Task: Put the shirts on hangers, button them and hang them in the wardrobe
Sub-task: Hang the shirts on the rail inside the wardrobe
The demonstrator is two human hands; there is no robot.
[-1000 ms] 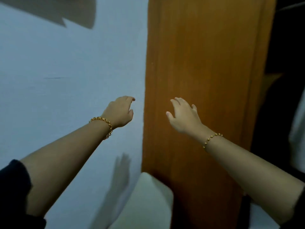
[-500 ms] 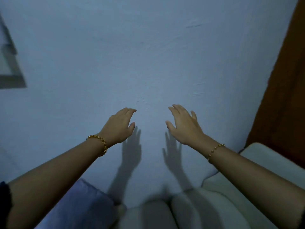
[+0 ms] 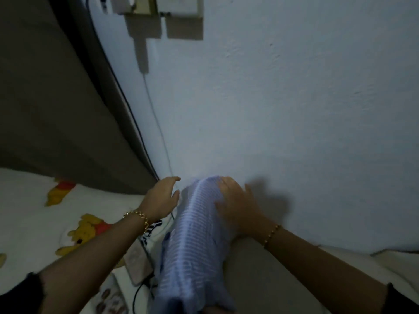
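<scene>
Head view: you reached with both arms toward a light-blue striped shirt (image 3: 195, 245), which stood bunched in a tall roll against the pale wall (image 3: 294, 109), its lower end running down to the bottom edge of the frame. Your right hand (image 3: 238, 207) lay on the upper right side of the shirt, fingers spread and thumb stretched across the fabric; its grip was slack, pressing rather than clutching, though motion blur softened the outline. Your left hand (image 3: 162, 198) hung just beside the shirt's upper left edge, fingers gently curved and its grip loose with nothing in it; whether the thumb touched the cloth could not be told. A gold chain bracelet (image 3: 138, 217) circled the left wrist and a gold beaded bracelet (image 3: 272, 234) the right, and dark sleeves showed at both lower corners. Left of the shirt lay a white bed sheet (image 3: 29, 223) printed with yellow cartoon bears, and on it, near your left forearm, a flat pinkish device (image 3: 138, 266) with a dark lead at its lower end. A dark panel (image 3: 45, 109) rose behind the bed, a thin cable (image 3: 156, 123) ran down the wall beside it, and a white wall box (image 3: 179, 7) sat at the top edge. A pale shape at the lower right was too dim to identify.
</scene>
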